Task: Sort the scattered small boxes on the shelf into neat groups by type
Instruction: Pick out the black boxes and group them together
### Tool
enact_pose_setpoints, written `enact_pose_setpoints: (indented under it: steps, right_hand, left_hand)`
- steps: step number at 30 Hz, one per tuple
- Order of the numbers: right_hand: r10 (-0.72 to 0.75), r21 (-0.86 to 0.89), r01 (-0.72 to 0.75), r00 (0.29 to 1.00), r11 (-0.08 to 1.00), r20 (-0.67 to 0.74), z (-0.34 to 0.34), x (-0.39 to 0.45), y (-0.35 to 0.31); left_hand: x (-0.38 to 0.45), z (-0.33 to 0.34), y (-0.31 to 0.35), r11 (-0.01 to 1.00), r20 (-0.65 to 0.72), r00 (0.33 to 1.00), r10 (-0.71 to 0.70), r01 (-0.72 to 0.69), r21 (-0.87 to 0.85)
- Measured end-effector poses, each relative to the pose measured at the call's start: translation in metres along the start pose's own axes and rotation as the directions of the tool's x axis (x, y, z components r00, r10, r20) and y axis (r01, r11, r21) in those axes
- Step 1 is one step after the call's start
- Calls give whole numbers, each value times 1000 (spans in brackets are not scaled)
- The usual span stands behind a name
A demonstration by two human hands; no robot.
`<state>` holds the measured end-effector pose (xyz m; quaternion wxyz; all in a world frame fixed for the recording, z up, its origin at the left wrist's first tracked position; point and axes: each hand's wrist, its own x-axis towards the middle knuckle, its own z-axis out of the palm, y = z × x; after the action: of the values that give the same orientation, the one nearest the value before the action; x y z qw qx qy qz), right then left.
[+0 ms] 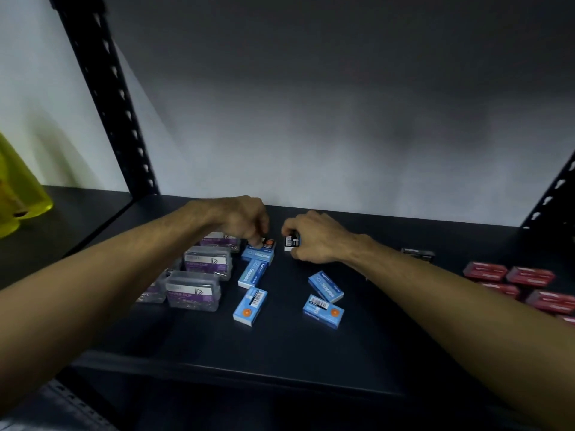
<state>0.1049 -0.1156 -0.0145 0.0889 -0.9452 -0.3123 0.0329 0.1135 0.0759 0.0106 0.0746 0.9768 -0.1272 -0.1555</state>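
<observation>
Several blue staple boxes lie on the dark shelf (280, 343): a column on the left (252, 273), (250, 306) and two on the right (326, 287), (323, 311). My left hand (245, 219) pinches a small black box with an orange dot (268, 243) over the top blue box (259, 253). My right hand (314, 236) grips another small black box (292, 241) with a barcode, standing on the shelf. Clear paper-clip boxes with purple labels (194, 289) are grouped at the left. Red boxes (529, 276) are grouped at the right.
A black box (418, 254) lies behind my right forearm near the back. A yellow translucent container (18, 194) stands on the neighbouring shelf at far left. Black perforated uprights (109, 98) frame the bay, with a white wall behind it.
</observation>
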Motion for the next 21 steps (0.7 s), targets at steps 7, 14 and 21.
enact_pose_setpoints:
  steps: [7,14,21]
  right_hand:
    - [-10,2,10,1000,1000,20,-1,3,0]
    - [-14,-51,13,1000,999,-11,-4,-1,-1]
    - [27,-138,-26,1000,990,7,-3,2,-1]
  left_hand:
    - [4,0,-2,999,39,999,27,-25,-46]
    - [0,0,0,996,45,998,40,-36,-83]
    - [4,3,3,988,-55,998,37,-45,-149]
